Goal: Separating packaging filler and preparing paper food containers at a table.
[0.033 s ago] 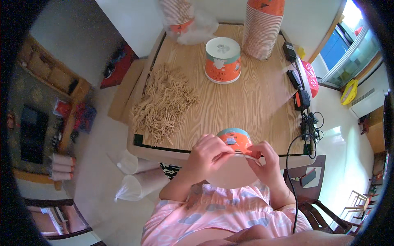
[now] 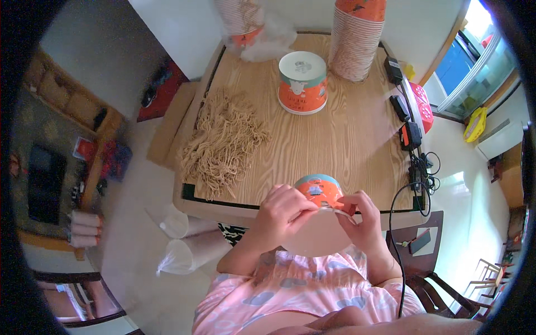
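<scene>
A paper bucket (image 2: 321,192), orange with a teal band, is tilted at the table's near edge with its pale open mouth toward me. My left hand (image 2: 286,211) is closed, thumb and fingers pinching at the left of its upper rim. At the right of that rim my right hand (image 2: 360,220) pinches too, its fingertips close to the left ones. Whether a small thing lies between the fingertips is too fine to make out. Farther back, a similar bucket (image 2: 302,84) stands upside down. A heap of tan strings (image 2: 226,142) lies on the table's left side.
Tall stacks of nested buckets stand at the back right (image 2: 357,44) and back left (image 2: 240,17), the latter beside clear plastic (image 2: 271,39). Black adapters and cables (image 2: 412,137) run along the table's right edge. Bagged stacks (image 2: 195,251) lie on the floor at left.
</scene>
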Action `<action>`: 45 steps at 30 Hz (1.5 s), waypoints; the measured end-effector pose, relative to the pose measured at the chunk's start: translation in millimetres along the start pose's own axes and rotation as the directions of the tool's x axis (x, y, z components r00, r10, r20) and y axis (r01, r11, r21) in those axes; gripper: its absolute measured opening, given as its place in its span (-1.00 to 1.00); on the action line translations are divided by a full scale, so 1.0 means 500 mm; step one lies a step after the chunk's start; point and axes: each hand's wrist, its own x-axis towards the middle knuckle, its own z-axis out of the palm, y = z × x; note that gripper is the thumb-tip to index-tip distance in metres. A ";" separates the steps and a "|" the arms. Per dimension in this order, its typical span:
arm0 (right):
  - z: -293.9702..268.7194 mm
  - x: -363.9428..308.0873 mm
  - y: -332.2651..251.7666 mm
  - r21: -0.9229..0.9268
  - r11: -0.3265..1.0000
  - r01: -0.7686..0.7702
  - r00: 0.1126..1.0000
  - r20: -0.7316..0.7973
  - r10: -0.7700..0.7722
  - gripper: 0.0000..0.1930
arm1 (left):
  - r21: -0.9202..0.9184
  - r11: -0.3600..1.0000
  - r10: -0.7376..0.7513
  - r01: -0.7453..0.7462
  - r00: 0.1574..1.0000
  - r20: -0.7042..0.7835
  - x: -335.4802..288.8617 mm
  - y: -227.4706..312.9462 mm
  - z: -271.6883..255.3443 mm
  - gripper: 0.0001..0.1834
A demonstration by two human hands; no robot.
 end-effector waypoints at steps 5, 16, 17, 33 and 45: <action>-0.001 0.011 -0.007 -0.011 0.999 -0.049 0.998 -0.039 0.048 -0.75 | 0.212 0.976 0.049 -0.041 0.998 -0.033 -0.010 0.004 0.013 -0.82; -0.023 0.057 0.022 0.298 0.929 -0.218 0.953 0.269 0.138 -0.91 | 0.186 0.977 0.114 -0.109 0.993 -0.020 -0.001 0.021 0.026 -0.78; -0.022 0.057 0.027 0.325 0.917 -0.230 0.949 0.285 0.137 -0.93 | 0.172 0.980 0.109 -0.103 0.994 -0.027 -0.003 0.021 0.027 -0.77; -0.024 0.045 0.059 0.400 0.912 -0.088 0.971 0.239 -0.012 -0.88 | 0.140 0.980 0.138 -0.143 0.989 0.049 -0.004 0.022 0.027 -0.80; -0.013 0.056 0.008 0.172 0.985 0.025 1.000 0.010 -0.027 -0.82 | 0.197 0.980 0.037 -0.022 0.996 -0.076 0.030 -0.012 0.022 -0.82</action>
